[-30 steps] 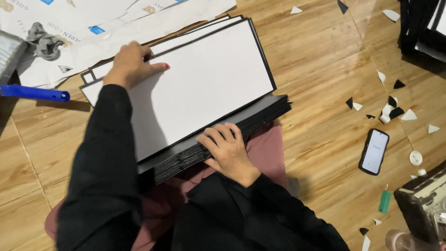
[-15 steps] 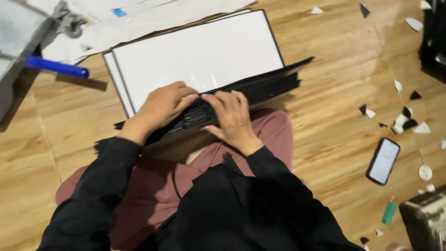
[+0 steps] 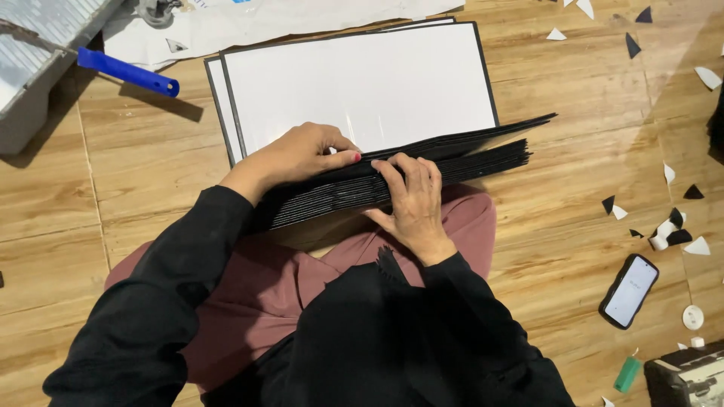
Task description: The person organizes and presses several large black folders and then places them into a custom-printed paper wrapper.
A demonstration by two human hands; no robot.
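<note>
Head view, looking down. Left hand lies palm-down on the near edge of the stack of black-edged boards, fingers extended and close together, fingertips pressing the top layers; it grips nothing, only presses. Right hand sits just beside it, fingers bent over the same edge, tips among the layers as if thumbing through them; nothing is enclosed in it either.

Stack rests across the person's lap on the pink fabric, far end fanned out slightly over the wooden floor. Just beyond it, flat on the floor, lie two white panels with black borders, one overlapping the other.

Progress, as a judgement: two panels appear set aside, while the thick stack remains under the hands, so most of the work looks undone.

Further out: blue-handled tool beside a grey metal device at upper left; white paper sheets along the top; black and white triangular offcuts scattered right; a phone and a small green object at lower right.
</note>
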